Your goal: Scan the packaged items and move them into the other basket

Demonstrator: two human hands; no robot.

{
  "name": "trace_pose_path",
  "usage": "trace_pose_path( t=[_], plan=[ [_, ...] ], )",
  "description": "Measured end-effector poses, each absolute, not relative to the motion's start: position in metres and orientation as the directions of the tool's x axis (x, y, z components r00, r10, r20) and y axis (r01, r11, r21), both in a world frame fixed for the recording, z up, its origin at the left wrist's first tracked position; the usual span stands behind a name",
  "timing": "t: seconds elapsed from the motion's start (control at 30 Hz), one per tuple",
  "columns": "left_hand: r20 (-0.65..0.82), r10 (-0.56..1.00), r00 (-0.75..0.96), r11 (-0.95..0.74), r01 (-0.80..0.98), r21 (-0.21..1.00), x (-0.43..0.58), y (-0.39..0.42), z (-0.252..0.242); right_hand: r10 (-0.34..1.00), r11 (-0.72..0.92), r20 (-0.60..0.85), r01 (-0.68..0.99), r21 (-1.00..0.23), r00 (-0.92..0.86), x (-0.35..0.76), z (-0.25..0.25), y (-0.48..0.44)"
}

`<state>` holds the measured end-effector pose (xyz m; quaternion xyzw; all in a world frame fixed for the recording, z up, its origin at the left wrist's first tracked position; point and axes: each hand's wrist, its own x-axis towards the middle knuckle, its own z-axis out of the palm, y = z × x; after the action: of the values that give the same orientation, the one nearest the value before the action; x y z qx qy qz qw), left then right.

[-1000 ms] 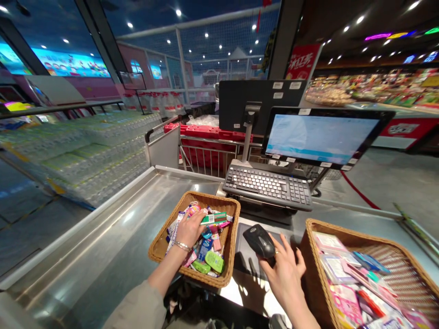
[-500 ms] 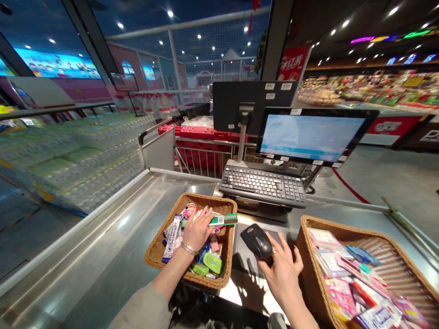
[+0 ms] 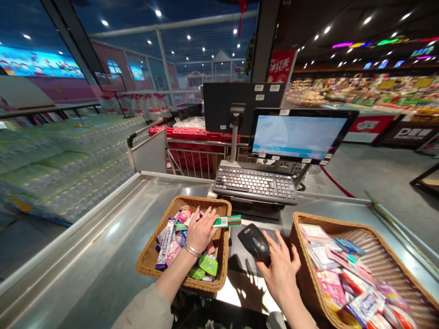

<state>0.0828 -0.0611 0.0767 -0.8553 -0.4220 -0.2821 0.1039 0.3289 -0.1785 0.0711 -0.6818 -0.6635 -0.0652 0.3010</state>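
My left hand (image 3: pixel 201 230) is closed on a slim green-and-white packet (image 3: pixel 227 221) with a barcode on it. The packet's far end sticks out over the right rim of the left wicker basket (image 3: pixel 223 265). Under that hand lie small packaged goods, among them a blue-and-white wrapped bar (image 3: pixel 166 243) and a green packet (image 3: pixel 208 265). My right hand (image 3: pixel 279 267) grips a black handheld scanner (image 3: pixel 254 241), its head pointing left toward the packet; some fingers are spread. The scanner's handle is mostly hidden by the hand.
A right wicker basket (image 3: pixel 295 246) with several packaged goods stands beside my right hand. Behind are a keyboard (image 3: pixel 255 184) and a lit monitor (image 3: pixel 298 137). The metal counter (image 3: pixel 103 256) has a raised edge; a shopping cart (image 3: pixel 192 157) stands beyond.
My left hand has moved the green-and-white packet a little to the right, past the basket rim. The scanner stays in my right hand, slightly nearer the packet. The view has turned slightly right.
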Motion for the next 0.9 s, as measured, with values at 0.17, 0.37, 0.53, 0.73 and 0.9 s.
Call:
trace_pose_path(
  t=[0.17, 0.37, 0.53, 0.73, 0.9],
  plan=[
    [0.562, 0.657, 0.502, -0.645, 0.761, 0.074, 0.092, -0.061, 0.077, 0.880, 0.048, 0.460, 0.942, -0.332, 0.118, 0.328, 0.075, -0.180],
    [0.552, 0.642, 0.532, -0.675, 0.734, 0.077, 0.100, -0.060, 0.079, 0.894, 0.045, 0.435, 0.940, -0.338, 0.113, 0.329, 0.079, -0.182],
    [0.538, 0.643, 0.544, -0.685, 0.723, 0.088, 0.105, -0.060, 0.081, 0.894, 0.055, 0.438, 0.946, -0.319, 0.096, 0.331, 0.081, -0.185],
    [0.536, 0.639, 0.552, -0.692, 0.717, 0.087, 0.110, -0.060, 0.081, 0.895, 0.074, 0.442, 0.954, -0.291, 0.065, 0.334, 0.078, -0.186],
    [0.543, 0.631, 0.554, -0.701, 0.706, 0.095, 0.112, -0.059, 0.080, 0.907, 0.101, 0.420, 0.951, -0.293, 0.033, 0.342, 0.069, -0.184]
  ],
)
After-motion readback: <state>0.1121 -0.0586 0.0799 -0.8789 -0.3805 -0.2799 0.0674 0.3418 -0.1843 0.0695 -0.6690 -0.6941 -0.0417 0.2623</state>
